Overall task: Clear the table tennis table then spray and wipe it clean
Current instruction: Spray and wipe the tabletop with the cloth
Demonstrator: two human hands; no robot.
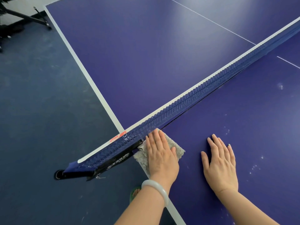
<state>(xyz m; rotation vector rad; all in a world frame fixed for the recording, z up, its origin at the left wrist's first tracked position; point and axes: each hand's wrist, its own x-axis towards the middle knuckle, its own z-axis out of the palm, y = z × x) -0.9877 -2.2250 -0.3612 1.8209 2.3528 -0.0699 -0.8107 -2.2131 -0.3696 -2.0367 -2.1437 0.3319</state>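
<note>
The blue table tennis table (162,65) fills most of the view, its white side line running along the left edge. The blue net (191,101) crosses it diagonally. My left hand (160,153), with a pale bangle on the wrist, presses flat on a grey fluffy cloth (176,146) at the table's corner by the net post. My right hand (219,163) rests flat with straight fingers on the bare table surface, just right of the cloth. Small white droplets or specks (256,166) dot the near half of the table to the right.
The net clamp and post (90,169) stick out past the table's left edge over the dark blue floor (40,111). A black folding frame (24,17) stands at the far left. A foot in a green sandal (135,193) shows below the table edge.
</note>
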